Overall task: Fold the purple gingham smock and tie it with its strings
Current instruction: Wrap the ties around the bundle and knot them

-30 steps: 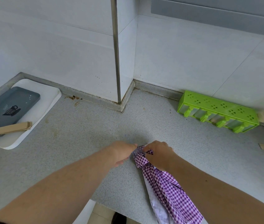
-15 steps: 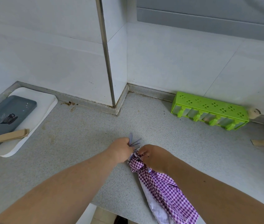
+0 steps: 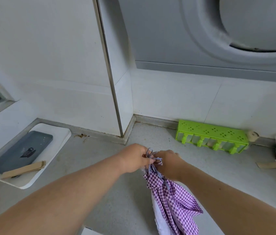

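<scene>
The purple gingham smock (image 3: 172,199) hangs bunched in a long narrow bundle over the grey counter (image 3: 100,167), its white lining showing along the left side. At its top the thin strings (image 3: 150,154) stick up in small loops between my hands. My left hand (image 3: 134,158) pinches the strings from the left. My right hand (image 3: 167,164) grips the strings and the gathered top of the smock from the right. The two hands almost touch.
A white tray (image 3: 52,150) at the left holds a dark grey flat case (image 3: 22,151) and a wooden clip (image 3: 23,169). A green plastic rack (image 3: 211,138) lies by the back wall. A tiled wall corner (image 3: 117,99) juts out behind. Cardboard strip (image 3: 274,165) at the right.
Both hands have lifted the smock's top off the counter, and the string loops now stand up between them. The view has tilted upward, showing more wall.
</scene>
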`<action>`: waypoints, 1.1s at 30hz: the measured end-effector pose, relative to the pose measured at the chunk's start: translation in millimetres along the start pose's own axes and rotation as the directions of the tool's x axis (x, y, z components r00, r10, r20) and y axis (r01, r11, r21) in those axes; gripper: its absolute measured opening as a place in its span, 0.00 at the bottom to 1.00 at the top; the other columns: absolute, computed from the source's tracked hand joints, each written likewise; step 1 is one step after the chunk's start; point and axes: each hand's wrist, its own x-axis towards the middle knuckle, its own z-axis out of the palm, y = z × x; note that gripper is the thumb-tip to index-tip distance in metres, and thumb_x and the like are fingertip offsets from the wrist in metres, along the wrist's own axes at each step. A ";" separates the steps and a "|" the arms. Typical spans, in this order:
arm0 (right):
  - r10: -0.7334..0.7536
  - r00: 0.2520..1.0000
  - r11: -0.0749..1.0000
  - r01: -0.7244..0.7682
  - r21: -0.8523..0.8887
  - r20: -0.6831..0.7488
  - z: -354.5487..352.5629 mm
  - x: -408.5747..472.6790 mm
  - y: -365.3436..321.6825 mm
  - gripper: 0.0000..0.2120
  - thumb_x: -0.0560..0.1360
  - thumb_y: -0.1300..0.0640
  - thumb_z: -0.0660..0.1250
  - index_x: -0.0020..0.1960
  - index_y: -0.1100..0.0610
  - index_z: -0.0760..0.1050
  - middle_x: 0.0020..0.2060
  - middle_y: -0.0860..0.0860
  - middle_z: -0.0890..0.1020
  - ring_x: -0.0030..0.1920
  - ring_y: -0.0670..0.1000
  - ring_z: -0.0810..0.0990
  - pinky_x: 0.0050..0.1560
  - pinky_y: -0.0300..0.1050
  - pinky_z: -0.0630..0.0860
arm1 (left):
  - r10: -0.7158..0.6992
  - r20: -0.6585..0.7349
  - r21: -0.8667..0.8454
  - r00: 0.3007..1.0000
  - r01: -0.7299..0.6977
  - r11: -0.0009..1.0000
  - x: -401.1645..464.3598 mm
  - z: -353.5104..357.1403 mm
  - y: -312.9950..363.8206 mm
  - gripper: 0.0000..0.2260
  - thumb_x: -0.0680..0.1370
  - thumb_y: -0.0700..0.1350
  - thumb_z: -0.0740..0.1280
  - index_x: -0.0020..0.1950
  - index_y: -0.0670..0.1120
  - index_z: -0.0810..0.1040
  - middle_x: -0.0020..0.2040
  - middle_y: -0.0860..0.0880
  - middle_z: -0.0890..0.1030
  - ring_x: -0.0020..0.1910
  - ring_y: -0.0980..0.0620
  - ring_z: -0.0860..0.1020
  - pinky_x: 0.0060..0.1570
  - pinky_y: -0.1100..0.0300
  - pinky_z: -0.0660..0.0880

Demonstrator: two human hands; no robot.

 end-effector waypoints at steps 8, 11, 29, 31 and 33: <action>-0.159 0.984 0.983 0.149 -0.109 -0.082 -51.1 -27.3 -13.6 0.21 0.68 0.38 0.61 0.53 0.47 0.81 0.53 0.45 0.78 0.59 0.52 0.73 0.59 0.52 0.67 | 0.050 -0.028 0.180 0.998 -0.044 0.983 -21.6 -33.5 41.6 0.06 0.82 0.53 0.71 0.45 0.55 0.81 0.44 0.52 0.84 0.46 0.52 0.82 0.52 0.52 0.78; -0.136 0.990 0.991 0.135 -0.014 -0.034 -62.8 -38.0 -20.7 0.17 0.72 0.40 0.65 0.49 0.53 0.79 0.45 0.50 0.83 0.48 0.53 0.82 0.51 0.53 0.79 | 0.073 -0.020 0.263 0.997 -0.065 0.963 -29.0 -43.6 53.9 0.07 0.82 0.54 0.70 0.47 0.53 0.80 0.46 0.51 0.81 0.46 0.51 0.80 0.47 0.53 0.75; -0.110 0.972 0.940 0.169 0.295 -0.205 -37.6 -44.3 -15.4 0.02 0.77 0.52 0.70 0.49 0.46 0.79 0.41 0.42 0.79 0.33 0.38 0.73 0.33 0.32 0.67 | 0.067 -0.094 0.239 0.993 -0.043 0.970 -51.9 -34.0 57.1 0.06 0.83 0.50 0.69 0.48 0.53 0.75 0.44 0.56 0.78 0.42 0.57 0.75 0.42 0.59 0.69; -0.143 0.970 0.937 0.197 0.289 -0.198 -36.4 -45.0 -17.9 0.04 0.78 0.56 0.67 0.51 0.49 0.79 0.44 0.45 0.82 0.35 0.40 0.74 0.36 0.36 0.70 | 0.062 -0.107 0.225 0.992 -0.036 0.974 -50.9 -30.0 56.4 0.06 0.82 0.51 0.68 0.47 0.53 0.74 0.44 0.54 0.76 0.41 0.55 0.73 0.42 0.57 0.68; -0.179 0.967 0.942 0.221 0.252 -0.181 -36.3 -44.3 -22.4 0.06 0.79 0.61 0.64 0.47 0.55 0.79 0.42 0.50 0.81 0.36 0.46 0.73 0.41 0.48 0.75 | 0.061 -0.097 0.197 0.993 -0.041 0.980 -50.0 -27.2 58.5 0.06 0.83 0.50 0.67 0.47 0.55 0.73 0.45 0.55 0.76 0.42 0.56 0.73 0.42 0.58 0.69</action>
